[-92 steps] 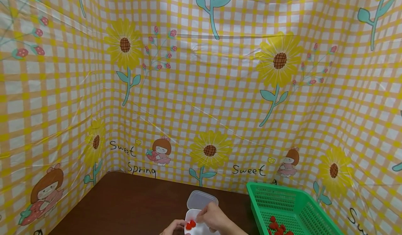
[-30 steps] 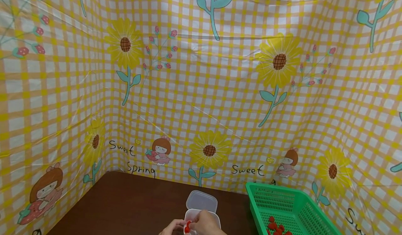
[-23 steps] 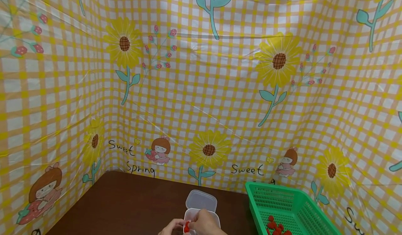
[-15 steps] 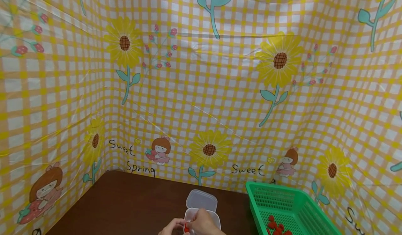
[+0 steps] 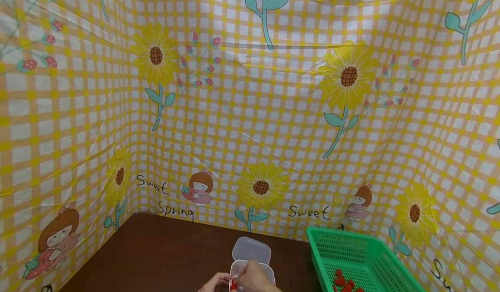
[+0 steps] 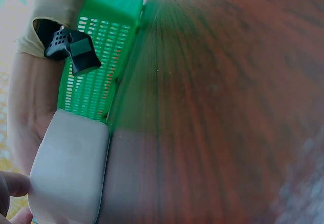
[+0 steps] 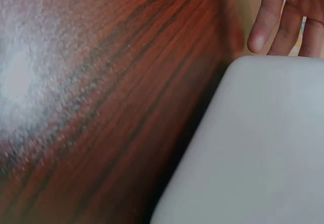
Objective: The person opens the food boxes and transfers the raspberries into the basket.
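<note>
A white plastic box (image 5: pixel 271 273) stands on the dark wood table in the head view. My left hand (image 5: pixel 215 281) holds its left side, with fingers at the rim; the left wrist view shows fingertips (image 6: pixel 19 184) against the box's outer wall. My right hand (image 5: pixel 255 278) reaches inside with curled fingers, its fingertips pinching at a small red, strawberry-like piece (image 5: pixel 233 284) by the left wall. That hand covers much of the inside. In the right wrist view the box wall (image 7: pixel 263 143) fills the lower right, and left-hand fingers (image 7: pixel 263 29) show beyond it.
A translucent lid (image 5: pixel 251 250) lies just behind the box. To the right is a green slotted basket (image 5: pixel 318 257) holding several small red pieces (image 5: pixel 339 280). A checked, flowered cloth (image 5: pixel 250 123) encloses the table on the back and sides.
Since about three seconds ago, my right hand has moved from the box's back left to lower inside, over the red pieces near the left wall. My left hand stays at the box's side.
</note>
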The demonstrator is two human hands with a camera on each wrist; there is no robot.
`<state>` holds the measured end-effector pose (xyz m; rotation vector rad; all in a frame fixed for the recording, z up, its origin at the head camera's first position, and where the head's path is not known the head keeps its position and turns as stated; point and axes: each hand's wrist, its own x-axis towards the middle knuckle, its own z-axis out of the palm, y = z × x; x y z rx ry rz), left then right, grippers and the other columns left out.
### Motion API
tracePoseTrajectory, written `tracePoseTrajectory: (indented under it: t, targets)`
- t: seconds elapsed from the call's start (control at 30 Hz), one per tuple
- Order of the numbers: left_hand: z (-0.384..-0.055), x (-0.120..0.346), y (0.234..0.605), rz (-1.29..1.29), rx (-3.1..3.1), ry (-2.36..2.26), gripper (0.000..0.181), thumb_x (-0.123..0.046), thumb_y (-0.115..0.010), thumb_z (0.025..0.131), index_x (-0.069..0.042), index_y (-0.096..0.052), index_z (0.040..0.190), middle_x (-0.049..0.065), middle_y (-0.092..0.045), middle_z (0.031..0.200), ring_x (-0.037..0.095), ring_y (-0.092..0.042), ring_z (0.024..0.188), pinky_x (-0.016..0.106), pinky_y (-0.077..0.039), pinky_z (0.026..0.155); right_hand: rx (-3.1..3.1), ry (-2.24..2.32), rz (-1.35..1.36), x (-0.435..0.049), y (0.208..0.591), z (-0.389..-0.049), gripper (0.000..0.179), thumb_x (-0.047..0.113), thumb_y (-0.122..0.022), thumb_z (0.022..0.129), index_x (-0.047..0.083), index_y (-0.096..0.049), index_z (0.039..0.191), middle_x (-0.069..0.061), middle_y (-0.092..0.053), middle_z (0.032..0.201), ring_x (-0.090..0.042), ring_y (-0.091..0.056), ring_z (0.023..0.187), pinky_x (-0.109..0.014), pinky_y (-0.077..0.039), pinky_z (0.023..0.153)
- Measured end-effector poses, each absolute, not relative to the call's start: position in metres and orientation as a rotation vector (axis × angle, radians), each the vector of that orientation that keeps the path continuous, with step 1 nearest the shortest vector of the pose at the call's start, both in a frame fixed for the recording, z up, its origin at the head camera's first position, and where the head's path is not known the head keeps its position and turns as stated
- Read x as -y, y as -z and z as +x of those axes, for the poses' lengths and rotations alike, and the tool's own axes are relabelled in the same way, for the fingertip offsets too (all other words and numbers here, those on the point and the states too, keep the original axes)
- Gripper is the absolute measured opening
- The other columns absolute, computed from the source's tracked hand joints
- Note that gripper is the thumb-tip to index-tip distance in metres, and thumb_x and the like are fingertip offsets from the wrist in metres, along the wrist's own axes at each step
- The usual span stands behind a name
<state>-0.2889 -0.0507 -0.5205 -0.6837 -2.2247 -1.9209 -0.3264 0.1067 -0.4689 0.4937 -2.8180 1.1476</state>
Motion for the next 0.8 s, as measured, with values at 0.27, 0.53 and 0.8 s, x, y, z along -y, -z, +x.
tracePoseTrajectory:
  t: [0.27,0.53,0.8]
  targets:
    - [-0.29,0.055,0.52,-0.796,2.224,1.92,0.043,-0.018,-0.068,0.084,0.009,-0.049,0.111,0.028,-0.061,0.098,0.008,-0.063,0.084,0.019,-0.048,0.071,2.863,-1.096,0.514,-0.113,0.46,-0.328,0.014,0.009,-0.073,0.069,0.001,-0.066,0.06,0.001,-0.057,0.055,-0.012,-0.045,0.052,-0.027,-0.039,0.05]
    - [-0.291,0.055,0.521,-0.783,2.241,1.941,0.044,-0.02,-0.068,0.083,0.007,-0.05,0.112,0.026,-0.062,0.099,0.008,-0.063,0.084,0.019,-0.049,0.071,2.914,-1.121,0.478,-0.125,0.448,-0.329,0.013,0.01,-0.074,0.07,0.005,-0.066,0.061,0.003,-0.053,0.055,-0.01,-0.042,0.048,-0.024,-0.033,0.041]
    - [-0.288,0.055,0.518,-0.696,2.321,1.937,0.045,-0.027,-0.07,0.082,0.002,-0.052,0.112,0.018,-0.063,0.1,0.021,-0.063,0.085,0.033,-0.053,0.073,2.965,-1.197,0.32,-0.141,0.425,-0.329,0.014,0.011,-0.075,0.072,0.007,-0.065,0.064,0.001,-0.055,0.061,-0.012,-0.042,0.051,-0.023,-0.03,0.041]
